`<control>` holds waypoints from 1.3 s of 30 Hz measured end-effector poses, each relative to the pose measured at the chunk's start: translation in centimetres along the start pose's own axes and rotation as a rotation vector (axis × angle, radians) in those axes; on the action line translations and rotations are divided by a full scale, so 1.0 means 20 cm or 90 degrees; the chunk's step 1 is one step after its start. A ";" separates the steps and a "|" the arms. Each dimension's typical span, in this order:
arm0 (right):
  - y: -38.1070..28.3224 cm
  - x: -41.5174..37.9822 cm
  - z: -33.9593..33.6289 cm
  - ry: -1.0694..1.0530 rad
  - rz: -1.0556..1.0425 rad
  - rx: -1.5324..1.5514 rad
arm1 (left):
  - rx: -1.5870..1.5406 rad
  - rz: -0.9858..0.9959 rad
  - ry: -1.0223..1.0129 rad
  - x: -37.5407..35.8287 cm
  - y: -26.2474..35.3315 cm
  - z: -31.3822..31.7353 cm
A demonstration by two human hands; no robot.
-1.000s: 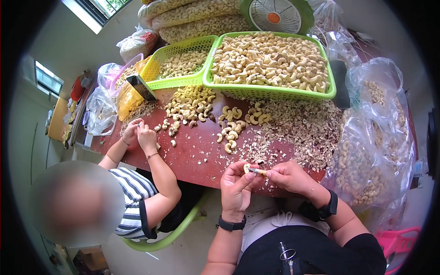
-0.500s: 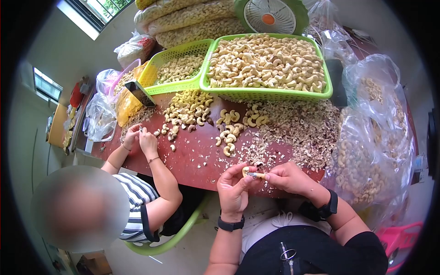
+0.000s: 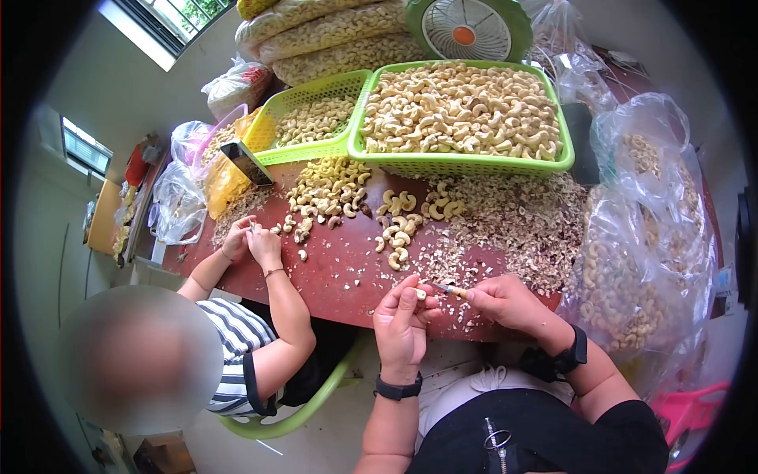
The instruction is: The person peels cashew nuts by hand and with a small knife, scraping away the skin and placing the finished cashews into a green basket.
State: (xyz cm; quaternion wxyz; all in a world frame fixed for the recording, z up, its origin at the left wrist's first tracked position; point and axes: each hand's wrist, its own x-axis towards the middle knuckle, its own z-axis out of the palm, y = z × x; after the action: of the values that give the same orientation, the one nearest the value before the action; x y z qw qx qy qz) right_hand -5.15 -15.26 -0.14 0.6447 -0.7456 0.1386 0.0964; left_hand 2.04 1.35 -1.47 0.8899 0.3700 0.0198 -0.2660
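Between the thumb and fingers of my left hand [image 3: 399, 324] is a pale cashew nut [image 3: 421, 295], partly covered by the fingertips. My right hand [image 3: 505, 302] grips a small knife [image 3: 453, 291] by its light handle, its short blade pointing left toward the nut. Both hands are above the front edge of the red table [image 3: 332, 272]. Just beyond them lie a few loose cashews [image 3: 399, 231] and a wide spread of skin flakes [image 3: 521, 225]. A larger pile of cashews [image 3: 325, 188] is farther left.
A green basket [image 3: 466, 163] heaped with cashews stands at the back, beside a second green basket [image 3: 304, 150]. Clear bags of nuts [image 3: 632, 237] crowd the right side. On the left, a co-worker's hands [image 3: 253, 239] are over the table near a propped phone [image 3: 246, 163].
The knife has drawn slightly away from the cashew to the right. My left fingers have turned the nut, so it shows lower between them.
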 end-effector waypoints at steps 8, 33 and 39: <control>-0.01 0.00 -0.03 0.054 -0.057 0.002 | 0.231 0.081 -0.044 0.00 0.05 0.02; -0.02 -0.01 0.01 0.016 -0.052 -0.044 | -0.038 -0.104 -0.080 0.04 0.02 0.04; -0.02 -0.01 0.02 0.065 -0.093 -0.100 | -0.033 -0.085 -0.020 0.03 -0.01 0.04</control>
State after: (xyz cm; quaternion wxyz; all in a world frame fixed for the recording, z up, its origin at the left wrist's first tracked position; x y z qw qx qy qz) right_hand -5.13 -14.73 0.16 0.5820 -0.8056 0.1087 0.0219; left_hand 2.31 0.42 -1.06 0.8796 0.3404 0.0374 -0.3302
